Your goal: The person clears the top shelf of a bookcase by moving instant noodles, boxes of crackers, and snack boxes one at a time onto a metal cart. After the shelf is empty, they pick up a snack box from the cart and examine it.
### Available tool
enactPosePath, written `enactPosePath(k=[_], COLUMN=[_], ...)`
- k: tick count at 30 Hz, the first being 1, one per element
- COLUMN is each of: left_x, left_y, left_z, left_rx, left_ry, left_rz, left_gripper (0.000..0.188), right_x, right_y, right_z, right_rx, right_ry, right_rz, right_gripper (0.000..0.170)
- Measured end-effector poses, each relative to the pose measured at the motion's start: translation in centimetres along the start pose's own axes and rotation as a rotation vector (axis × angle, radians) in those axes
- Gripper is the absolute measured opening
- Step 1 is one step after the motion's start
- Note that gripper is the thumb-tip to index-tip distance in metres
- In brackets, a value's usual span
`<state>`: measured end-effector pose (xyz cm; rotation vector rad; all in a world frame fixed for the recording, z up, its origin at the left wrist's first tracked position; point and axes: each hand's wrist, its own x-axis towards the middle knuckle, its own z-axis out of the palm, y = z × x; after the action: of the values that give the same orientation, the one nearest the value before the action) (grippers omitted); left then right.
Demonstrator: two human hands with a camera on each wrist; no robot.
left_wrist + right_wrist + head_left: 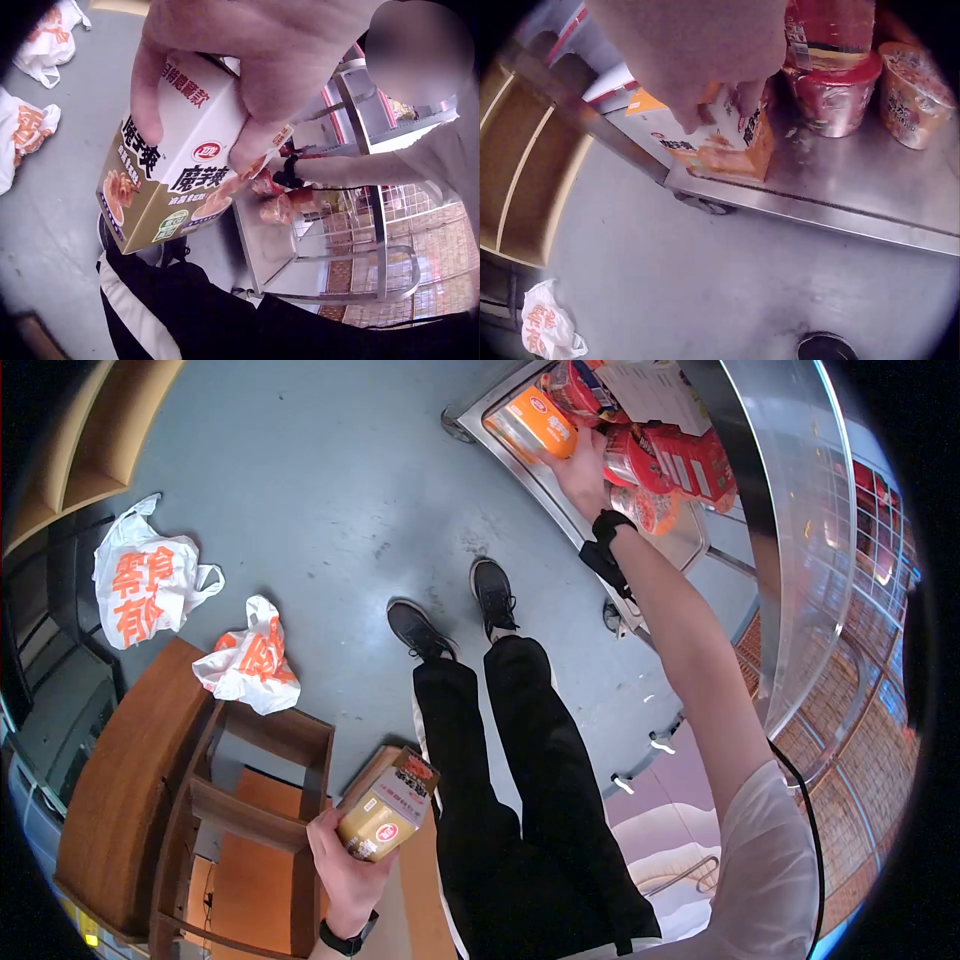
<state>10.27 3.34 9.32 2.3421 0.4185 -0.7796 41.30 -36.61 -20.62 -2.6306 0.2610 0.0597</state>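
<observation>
In the head view my left hand [345, 870] grips a gold-and-white snack box [385, 812], held low beside my left leg. The left wrist view shows thumb and fingers spread over the upper sides of this box [191, 154], which has dark Chinese lettering and food pictures. My right hand [580, 475] reaches out to a metal cart and holds an orange-and-white box [535, 422] at the tray's corner. From the right wrist, that box [731, 159] stands by the tray's front edge, its top partly hidden by the hand. Beside it is a red instant-noodle tub [834, 101].
An orange noodle tub [915, 101] and red packs [700, 460] share the metal tray [690, 535]. Two white plastic bags with orange print lie on the floor, one bag [150, 575] farther off. A brown wooden shelf unit [245, 815] stands at the left, close to my left hand.
</observation>
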Motion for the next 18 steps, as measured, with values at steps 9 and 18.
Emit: enactPosePath(k=[9, 18], left_x=[2.3, 4.3], left_y=[2.2, 2.1], left_z=[1.2, 1.0], left_rx=[0.097, 0.196], left_ry=[0.015, 0.081], left_rz=[0.068, 0.038], left_gripper=[0.061, 0.068], right_x=[-12.5, -22.5], right_y=[-13.7, -23.8], right_z=[-1.9, -5.8], right_rx=[0.377, 0.492], right_ry=[-0.726, -1.189], right_rz=[-0.338, -0.781], right_gripper=[0.044, 0.064])
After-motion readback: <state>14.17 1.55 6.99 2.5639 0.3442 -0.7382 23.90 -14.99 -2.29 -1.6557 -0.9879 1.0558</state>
